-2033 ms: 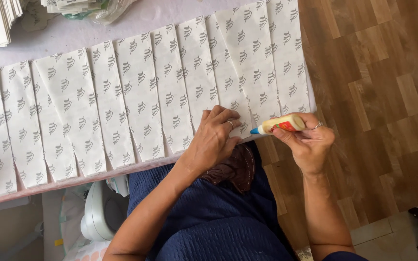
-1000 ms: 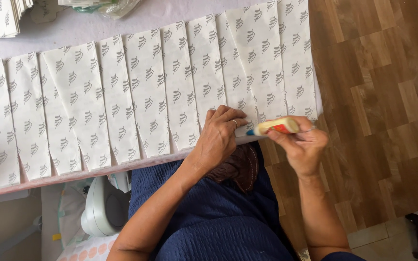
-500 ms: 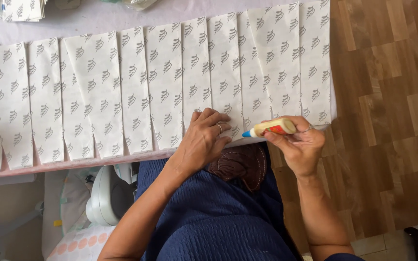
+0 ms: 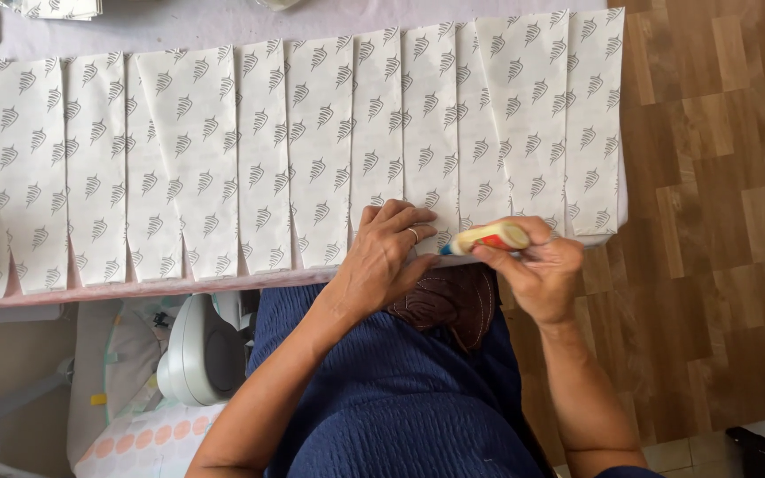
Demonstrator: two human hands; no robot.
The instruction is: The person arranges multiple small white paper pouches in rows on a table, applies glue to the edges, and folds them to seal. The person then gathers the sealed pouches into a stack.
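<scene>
Glue stick (image 4: 489, 237) sits pinched in my right hand (image 4: 533, 270), tip at the near edge of a paper piece (image 4: 431, 133) on the bench (image 4: 223, 19). Left hand (image 4: 387, 257) presses that piece flat, holding nothing. Risk, I judge: glue smearing onto overlapping neighbours, or paper shifting under the stroke. No containers visible.
</scene>
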